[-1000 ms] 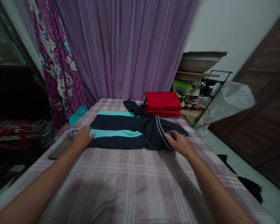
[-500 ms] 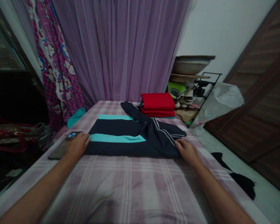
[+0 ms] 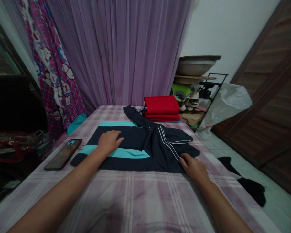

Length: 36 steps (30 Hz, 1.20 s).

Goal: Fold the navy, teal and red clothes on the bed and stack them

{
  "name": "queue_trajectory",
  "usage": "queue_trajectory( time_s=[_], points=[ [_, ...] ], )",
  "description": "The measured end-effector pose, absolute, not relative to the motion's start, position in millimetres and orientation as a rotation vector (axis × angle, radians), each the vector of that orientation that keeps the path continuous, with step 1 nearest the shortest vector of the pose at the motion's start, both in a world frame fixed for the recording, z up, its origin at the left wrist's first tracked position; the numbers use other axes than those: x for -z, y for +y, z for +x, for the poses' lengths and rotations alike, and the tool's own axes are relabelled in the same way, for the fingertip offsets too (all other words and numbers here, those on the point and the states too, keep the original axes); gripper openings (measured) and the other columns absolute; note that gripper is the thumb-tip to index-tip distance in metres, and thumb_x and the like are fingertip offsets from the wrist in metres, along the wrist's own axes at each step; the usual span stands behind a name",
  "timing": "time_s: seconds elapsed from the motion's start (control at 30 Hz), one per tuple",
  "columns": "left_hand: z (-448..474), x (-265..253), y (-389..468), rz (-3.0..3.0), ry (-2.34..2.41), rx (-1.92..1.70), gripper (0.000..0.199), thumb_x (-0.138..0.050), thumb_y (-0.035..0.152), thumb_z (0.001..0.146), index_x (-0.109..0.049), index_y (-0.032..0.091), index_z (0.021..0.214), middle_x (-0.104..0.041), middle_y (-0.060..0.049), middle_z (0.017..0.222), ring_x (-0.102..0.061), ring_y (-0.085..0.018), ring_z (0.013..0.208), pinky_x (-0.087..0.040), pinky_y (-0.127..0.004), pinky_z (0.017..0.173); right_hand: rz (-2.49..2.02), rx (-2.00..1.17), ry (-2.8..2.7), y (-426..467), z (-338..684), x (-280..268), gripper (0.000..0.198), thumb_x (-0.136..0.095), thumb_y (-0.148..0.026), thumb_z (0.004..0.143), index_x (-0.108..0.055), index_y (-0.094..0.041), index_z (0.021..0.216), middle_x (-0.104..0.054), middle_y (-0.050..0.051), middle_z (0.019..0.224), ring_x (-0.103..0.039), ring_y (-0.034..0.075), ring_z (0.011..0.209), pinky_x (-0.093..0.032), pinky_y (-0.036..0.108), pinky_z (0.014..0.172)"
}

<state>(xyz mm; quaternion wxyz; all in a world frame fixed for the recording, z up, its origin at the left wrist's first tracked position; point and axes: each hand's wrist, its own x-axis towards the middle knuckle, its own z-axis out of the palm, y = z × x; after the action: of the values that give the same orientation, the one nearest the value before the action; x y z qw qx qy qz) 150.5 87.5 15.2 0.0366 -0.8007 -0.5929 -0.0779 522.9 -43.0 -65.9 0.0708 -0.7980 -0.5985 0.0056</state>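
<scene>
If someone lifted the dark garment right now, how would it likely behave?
The dark garment would probably be floppy, as its cloth creases near the right hand. It is likely light for its spread, since it looks thin. Pushed, it might bunch rather than roll, because it lies mostly flat on the sheet.

The dark shirt (image 3: 137, 139) is showing matt, creased cloth; the red clothes (image 3: 162, 105) are looking like smooth, dull fabric. The phone (image 3: 63, 156) is looking glossy, the bag (image 3: 234, 100) is resembling thin, crinkly plastic, and the door (image 3: 262, 84) is showing ribbed, dull wood.
</scene>
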Motion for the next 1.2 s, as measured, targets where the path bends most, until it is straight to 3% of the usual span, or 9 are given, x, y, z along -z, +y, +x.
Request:
queue_trajectory(
  time_s=[0.23, 0.4, 0.47, 0.6, 0.77, 0.83, 0.9, 1.03, 1.2],
  points=[
    [297, -4, 149, -2.844, -1.958, 0.41, 0.056, -0.057, 0.052, 0.084, -0.059, 0.021, 0.13, -0.068, -0.013, 0.127, -0.063, -0.028, 0.115, -0.048, -0.034, 0.093, -2.32, 0.104, -1.748, -46, 524, 81, 0.032, -0.043, -0.04, 0.095, -0.07, -0.027, 0.106, -0.076, 0.005, 0.086, -0.071, 0.022, 0.079, -0.042, 0.028, 0.064],
    [341, 10, 187, -2.867, -2.071, 0.448, 0.036, -0.068, 0.038, 0.076, -0.072, 0.019, 0.107, -0.074, -0.012, 0.114, -0.068, -0.027, 0.105, -0.051, -0.032, 0.088, -2.314, 0.03, -1.805, -45, 527, 79, 0.031, -0.04, -0.037, 0.097, -0.069, -0.027, 0.102, -0.076, 0.004, 0.084, -0.071, 0.022, 0.076, -0.042, 0.028, 0.062],
    [339, 10, 199, -2.85, -2.117, 0.536, 0.028, -0.065, 0.034, 0.078, -0.073, 0.02, 0.101, -0.075, -0.01, 0.111, -0.068, -0.025, 0.104, -0.051, -0.032, 0.088, -2.313, -0.02, -1.82, -45, 529, 78, 0.03, -0.041, -0.038, 0.096, -0.069, -0.027, 0.101, -0.076, 0.004, 0.083, -0.071, 0.021, 0.076, -0.041, 0.027, 0.061],
    [300, 10, 210, -2.747, -2.291, 0.67, 0.032, -0.046, 0.032, 0.09, -0.065, 0.019, 0.112, -0.075, -0.008, 0.098, -0.07, -0.017, 0.087, -0.055, -0.026, 0.071, -2.32, -0.038, -1.761, -45, 528, 77, 0.029, -0.043, -0.038, 0.095, -0.07, -0.028, 0.101, -0.075, 0.004, 0.08, -0.071, 0.021, 0.074, -0.04, 0.027, 0.06],
    [227, 19, 198, -2.652, -2.492, 0.371, 0.016, -0.057, 0.025, 0.077, -0.064, 0.017, 0.089, -0.068, -0.003, 0.062, -0.068, -0.019, 0.058, -0.054, -0.029, 0.055, -2.307, -0.027, -1.705, -47, 524, 77, 0.03, -0.042, -0.039, 0.095, -0.07, -0.028, 0.099, -0.075, 0.004, 0.077, -0.071, 0.022, 0.071, -0.041, 0.028, 0.06],
    [215, 17, 198, -2.656, -2.454, 0.282, 0.02, -0.062, 0.024, 0.07, -0.065, 0.019, 0.089, -0.071, -0.004, 0.066, -0.07, -0.023, 0.064, -0.056, -0.033, 0.06, -2.274, -0.028, -1.7, -47, 524, 78, 0.032, -0.042, -0.042, 0.096, -0.07, -0.028, 0.1, -0.075, 0.005, 0.079, -0.071, 0.023, 0.073, -0.042, 0.029, 0.061],
    [219, 10, 205, -2.68, -2.34, 0.288, 0.035, -0.066, 0.024, 0.065, -0.066, 0.021, 0.1, -0.076, -0.007, 0.089, -0.072, -0.027, 0.087, -0.056, -0.036, 0.076, -2.243, -0.038, -1.683, -47, 525, 80, 0.033, -0.044, -0.047, 0.094, -0.07, -0.027, 0.101, -0.076, 0.005, 0.08, -0.071, 0.024, 0.075, -0.043, 0.029, 0.061],
    [265, -2, 232, -2.8, -2.095, 0.379, 0.056, -0.067, 0.034, 0.07, -0.06, 0.024, 0.124, -0.064, -0.009, 0.134, -0.058, -0.028, 0.124, -0.043, -0.035, 0.103, -2.247, -0.043, -1.681, -47, 527, 83, 0.034, -0.048, -0.052, 0.092, -0.071, -0.027, 0.101, -0.076, 0.005, 0.078, -0.071, 0.024, 0.074, -0.042, 0.029, 0.061],
    [326, 10, 254, -2.899, -2.093, 0.418, 0.043, -0.078, 0.044, 0.061, -0.07, 0.018, 0.094, -0.073, -0.013, 0.111, -0.064, -0.033, 0.112, -0.047, -0.037, 0.097, -2.271, -0.032, -1.698, -48, 526, 81, 0.032, -0.047, -0.048, 0.093, -0.071, -0.028, 0.1, -0.076, 0.004, 0.081, -0.071, 0.023, 0.075, -0.043, 0.029, 0.063]
  ],
)
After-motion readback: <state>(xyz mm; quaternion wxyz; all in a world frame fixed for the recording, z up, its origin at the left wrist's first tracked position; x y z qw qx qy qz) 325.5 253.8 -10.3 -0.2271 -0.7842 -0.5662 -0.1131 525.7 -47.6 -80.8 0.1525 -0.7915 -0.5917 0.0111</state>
